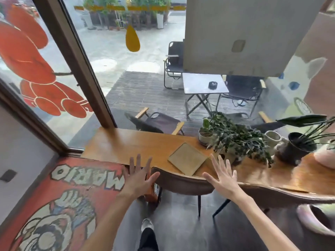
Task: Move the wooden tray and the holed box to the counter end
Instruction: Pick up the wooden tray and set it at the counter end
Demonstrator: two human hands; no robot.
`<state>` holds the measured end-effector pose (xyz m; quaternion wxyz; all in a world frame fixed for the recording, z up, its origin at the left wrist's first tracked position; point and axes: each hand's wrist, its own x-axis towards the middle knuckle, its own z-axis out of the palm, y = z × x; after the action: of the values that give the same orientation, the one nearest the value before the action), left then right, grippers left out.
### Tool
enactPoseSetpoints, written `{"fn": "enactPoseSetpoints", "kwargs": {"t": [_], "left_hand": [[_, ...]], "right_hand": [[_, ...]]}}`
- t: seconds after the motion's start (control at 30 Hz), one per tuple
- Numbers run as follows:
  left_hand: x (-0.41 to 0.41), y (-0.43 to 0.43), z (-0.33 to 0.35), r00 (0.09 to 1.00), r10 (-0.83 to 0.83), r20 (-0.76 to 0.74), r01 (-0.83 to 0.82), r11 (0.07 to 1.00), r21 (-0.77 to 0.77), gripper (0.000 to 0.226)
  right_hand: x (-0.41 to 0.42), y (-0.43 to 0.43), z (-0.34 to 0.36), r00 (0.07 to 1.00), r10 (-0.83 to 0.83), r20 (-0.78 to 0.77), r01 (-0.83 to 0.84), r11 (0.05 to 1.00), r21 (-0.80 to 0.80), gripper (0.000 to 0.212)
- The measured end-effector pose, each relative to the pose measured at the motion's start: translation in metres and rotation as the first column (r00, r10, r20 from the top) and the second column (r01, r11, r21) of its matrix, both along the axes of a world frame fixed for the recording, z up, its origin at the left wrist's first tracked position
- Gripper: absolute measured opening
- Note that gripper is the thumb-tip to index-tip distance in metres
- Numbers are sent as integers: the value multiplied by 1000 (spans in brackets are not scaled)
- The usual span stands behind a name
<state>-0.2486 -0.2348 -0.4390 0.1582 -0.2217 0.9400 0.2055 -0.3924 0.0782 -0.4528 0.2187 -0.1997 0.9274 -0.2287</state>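
A flat square wooden tray [188, 159] lies turned at an angle near the front edge of the long wooden counter [130, 142]. My left hand [138, 175] hovers with fingers spread at the counter's front edge, left of the tray. To the tray's right, my right hand [222, 175] is raised with fingers spread, a short way from the tray's right corner. Both hands hold nothing. I see no holed box in this view.
Potted plants [233, 140], a pale mug [272, 140] and a black pot [297, 147] crowd the counter's right part. A brown chair back [183, 182] stands under the counter edge. Behind the counter is a window; a Mario picture [59, 200] covers the low wall on the left.
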Motion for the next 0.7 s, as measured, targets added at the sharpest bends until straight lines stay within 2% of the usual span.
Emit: {"fn": "enactPoseSetpoints", "kwargs": {"t": [0.2, 0.33, 0.4, 0.47, 0.53, 0.6, 0.7], "left_hand": [[-75, -68, -35, 995, -88, 41, 86, 995, 42, 88], [-120, -108, -56, 985, -130, 111, 121, 989, 86, 89], [-136, -115, -58, 980, -153, 126, 144, 986, 81, 88], [-166, -120, -77, 956, -201, 212, 175, 975, 137, 89], [-172, -113, -84, 941, -223, 255, 187, 969, 160, 90], [-205, -106, -97, 908, -257, 330, 197, 959, 206, 90], [-245, -91, -112, 853, -262, 452, 169, 957, 235, 88]], "right_hand": [[-33, -55, -23, 983, -146, 108, 146, 989, 5, 87], [-58, -81, -36, 938, -278, 205, 293, 955, -48, 92], [-64, -88, -36, 933, -292, 211, 313, 947, -72, 89], [-80, -95, -52, 870, -371, 325, 396, 918, -10, 86], [-79, -101, -61, 842, -376, 387, 412, 911, -11, 86], [-104, -108, -78, 745, -427, 512, 496, 868, 2, 87], [-130, -116, -109, 617, -484, 621, 556, 826, 92, 90]]}}
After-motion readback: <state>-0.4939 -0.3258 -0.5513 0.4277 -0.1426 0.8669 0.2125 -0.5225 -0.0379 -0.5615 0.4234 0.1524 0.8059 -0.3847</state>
